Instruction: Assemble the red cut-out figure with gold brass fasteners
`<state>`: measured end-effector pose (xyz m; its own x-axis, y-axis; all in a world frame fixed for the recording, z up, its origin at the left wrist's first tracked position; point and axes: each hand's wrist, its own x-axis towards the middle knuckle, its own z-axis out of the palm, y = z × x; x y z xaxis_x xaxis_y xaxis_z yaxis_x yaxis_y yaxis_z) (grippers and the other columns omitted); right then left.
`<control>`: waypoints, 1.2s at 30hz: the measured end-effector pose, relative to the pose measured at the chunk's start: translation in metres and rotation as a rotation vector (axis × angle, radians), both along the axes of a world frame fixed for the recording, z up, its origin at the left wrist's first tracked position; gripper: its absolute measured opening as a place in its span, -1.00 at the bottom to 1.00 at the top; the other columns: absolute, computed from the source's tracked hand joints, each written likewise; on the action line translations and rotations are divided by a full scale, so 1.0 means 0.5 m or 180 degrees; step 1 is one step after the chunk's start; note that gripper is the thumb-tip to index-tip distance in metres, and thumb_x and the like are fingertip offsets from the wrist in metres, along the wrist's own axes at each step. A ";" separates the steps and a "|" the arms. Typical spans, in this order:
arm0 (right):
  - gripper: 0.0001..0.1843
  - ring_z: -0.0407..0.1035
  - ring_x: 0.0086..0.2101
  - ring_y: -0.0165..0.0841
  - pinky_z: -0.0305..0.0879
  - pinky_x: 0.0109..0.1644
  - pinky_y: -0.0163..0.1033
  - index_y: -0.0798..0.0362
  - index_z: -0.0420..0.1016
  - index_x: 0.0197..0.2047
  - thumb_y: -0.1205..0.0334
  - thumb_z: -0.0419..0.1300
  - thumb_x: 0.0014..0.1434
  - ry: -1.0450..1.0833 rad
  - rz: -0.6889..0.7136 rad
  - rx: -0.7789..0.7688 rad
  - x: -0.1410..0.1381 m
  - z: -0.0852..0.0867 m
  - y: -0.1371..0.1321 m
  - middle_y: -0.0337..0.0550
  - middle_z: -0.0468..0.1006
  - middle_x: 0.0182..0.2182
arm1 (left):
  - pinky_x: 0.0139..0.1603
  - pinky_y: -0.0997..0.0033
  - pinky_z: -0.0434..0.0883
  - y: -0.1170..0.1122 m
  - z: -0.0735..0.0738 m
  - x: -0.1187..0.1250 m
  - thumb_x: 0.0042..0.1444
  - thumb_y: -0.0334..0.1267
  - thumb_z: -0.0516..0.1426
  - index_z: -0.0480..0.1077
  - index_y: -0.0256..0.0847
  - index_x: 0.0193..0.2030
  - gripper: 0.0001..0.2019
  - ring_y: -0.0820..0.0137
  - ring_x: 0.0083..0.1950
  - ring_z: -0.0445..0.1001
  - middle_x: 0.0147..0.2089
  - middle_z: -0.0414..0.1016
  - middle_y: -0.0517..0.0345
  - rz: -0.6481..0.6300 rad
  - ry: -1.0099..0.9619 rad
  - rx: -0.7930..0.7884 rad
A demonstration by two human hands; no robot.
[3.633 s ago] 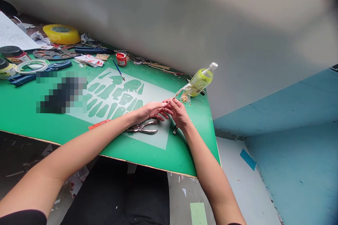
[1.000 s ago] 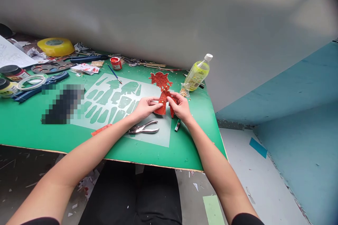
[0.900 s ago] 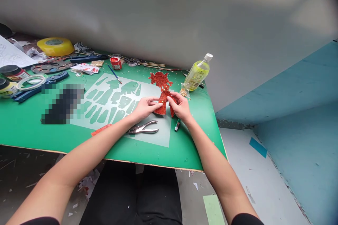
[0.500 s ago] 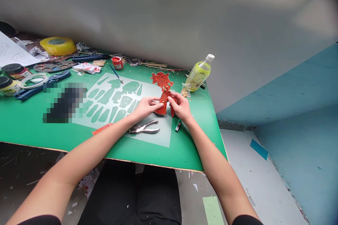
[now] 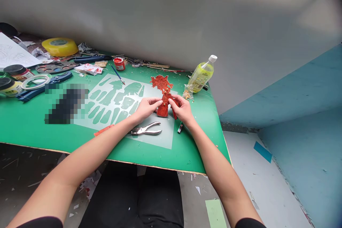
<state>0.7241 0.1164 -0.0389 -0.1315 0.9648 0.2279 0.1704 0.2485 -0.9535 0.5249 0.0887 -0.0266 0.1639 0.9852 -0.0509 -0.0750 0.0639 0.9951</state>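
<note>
A red jointed paper figure (image 5: pixel 162 109) with gold-coloured fasteners at its joints is held up above the table, its ragged upper part pointing away from me. My left hand (image 5: pixel 146 108) pinches its left edge between thumb and fingers. On the other side, my right hand (image 5: pixel 182 108) grips the figure near its middle, thumb in front. Silver hole-punch pliers (image 5: pixel 149 129) lie below the hands on a translucent cut-out sheet (image 5: pixel 162 140). Close to my right hand are a small bag of gold fasteners (image 5: pixel 187 93) and a short dark-and-silver stick (image 5: pixel 180 127).
A yellow-green bottle (image 5: pixel 201 76) stands at the table's back right. Behind the sheet are a red paint jar (image 5: pixel 119 64) and a paintbrush (image 5: pixel 118 74). Yellow tape (image 5: pixel 60 46), a palette (image 5: pixel 56 66), jars and blue-handled tools crowd the left. A wall runs along the back.
The figure has tilted slightly, its upper part shifting left and its lower front panel turning more into view. My left fingers have slid back towards its edge. My right hand stays nearly in place.
</note>
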 end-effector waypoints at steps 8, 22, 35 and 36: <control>-0.49 0.61 -0.13 -0.18 0.51 0.01 -0.08 -0.04 0.64 -0.02 -0.14 0.50 0.05 0.0239 0.0289 -0.0183 0.000 0.007 0.004 -0.11 0.75 -0.12 | -0.10 0.29 0.55 -0.002 0.012 -0.002 0.11 0.02 0.38 0.68 -0.31 -0.03 -0.56 0.26 -0.18 0.64 -0.10 0.73 -0.08 0.0019 -0.0271 -0.0197; -0.40 0.65 -0.17 -0.15 0.57 -0.07 -0.07 -0.03 0.59 -0.03 -0.19 0.55 -0.03 0.0319 0.0252 -0.0361 0.005 -0.004 0.014 -0.06 0.76 -0.12 | -0.06 0.24 0.57 -0.002 0.003 -0.001 0.07 -0.09 0.41 0.65 -0.37 0.06 -0.53 0.25 -0.18 0.66 -0.07 0.75 -0.14 0.0024 -0.0257 -0.0150; -0.39 0.57 -0.33 -0.29 0.48 -0.24 -0.19 0.00 0.59 -0.02 -0.21 0.52 0.01 0.0225 0.0269 -0.0357 0.007 -0.003 0.013 -0.12 0.74 -0.24 | -0.07 0.22 0.58 0.005 -0.008 -0.001 0.08 -0.12 0.42 0.63 -0.35 0.03 -0.57 0.23 -0.18 0.67 -0.12 0.74 -0.11 0.0054 -0.0298 -0.0126; -0.39 0.52 -0.40 -0.33 0.44 -0.30 -0.22 0.01 0.60 -0.01 -0.23 0.50 0.03 0.0190 0.0226 -0.0372 0.008 -0.003 0.014 -0.17 0.72 -0.31 | -0.07 0.22 0.58 0.006 -0.009 -0.001 0.07 -0.12 0.42 0.63 -0.35 0.03 -0.56 0.23 -0.18 0.67 -0.12 0.74 -0.11 0.0062 -0.0307 -0.0138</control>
<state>0.7283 0.1235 -0.0406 -0.1898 0.9740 0.1239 0.0985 0.1445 -0.9846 0.5245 0.0918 -0.0311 0.1509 0.9854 -0.0785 -0.1720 0.1044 0.9796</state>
